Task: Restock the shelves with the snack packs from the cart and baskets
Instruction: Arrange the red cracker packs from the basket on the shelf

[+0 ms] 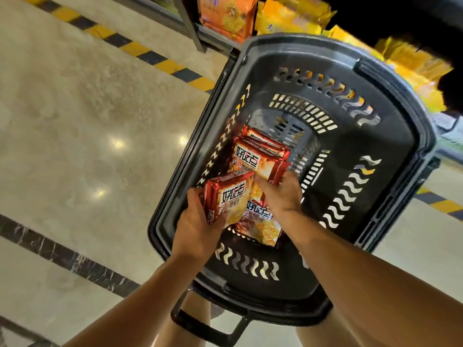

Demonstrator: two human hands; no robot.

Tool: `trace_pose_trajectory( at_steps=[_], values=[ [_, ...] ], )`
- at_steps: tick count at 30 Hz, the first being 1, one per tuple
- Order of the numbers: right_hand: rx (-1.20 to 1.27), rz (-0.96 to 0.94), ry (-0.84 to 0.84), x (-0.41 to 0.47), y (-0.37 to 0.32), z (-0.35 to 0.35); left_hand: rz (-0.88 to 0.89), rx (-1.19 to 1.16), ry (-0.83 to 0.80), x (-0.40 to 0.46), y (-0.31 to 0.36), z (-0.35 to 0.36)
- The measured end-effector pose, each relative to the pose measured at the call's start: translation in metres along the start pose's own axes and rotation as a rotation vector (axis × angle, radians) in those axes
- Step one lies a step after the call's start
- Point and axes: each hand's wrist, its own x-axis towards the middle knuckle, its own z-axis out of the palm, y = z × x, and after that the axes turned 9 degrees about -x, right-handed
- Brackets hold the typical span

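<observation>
While I am leaning over the black basket [390, 136] on the floor, my left hand [198, 226] is gripping a red snack pack [225, 196], fingers curled round its edge; my right hand [280, 194] is closing on a second pack [260, 159] from the pile inside; I am judging this the pick-up step; next I should be lifting both toward the shelf [215, 38] of orange bags [225, 16].

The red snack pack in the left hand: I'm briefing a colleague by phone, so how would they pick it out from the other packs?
Find the black plastic basket on the pale floor below the shelf of yellow packs. Several red packs lie inside it. The one meant is the red snack pack at the near-left rim, the only one lifted and tilted, gripped by the left hand; the right hand reaches a neighbouring pack.
</observation>
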Motion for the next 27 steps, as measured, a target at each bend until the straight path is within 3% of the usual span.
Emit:
trace_pose_trajectory(
  at_steps=[11, 15, 27],
  values=[
    [0.085, -0.083, 0.158, -0.135, -0.029, -0.111, 0.051, -0.149, 0.048, -0.059, 0.086, -0.068],
    [0.159, -0.143, 0.206, -0.218, -0.042, -0.158, 0.091, -0.281, -0.035, -0.106, 0.136, -0.109],
    [0.422, -0.267, 0.360, -0.470, -0.063, -0.278, 0.235, -0.366, -0.274, -0.265, 0.265, -0.214]
  ],
)
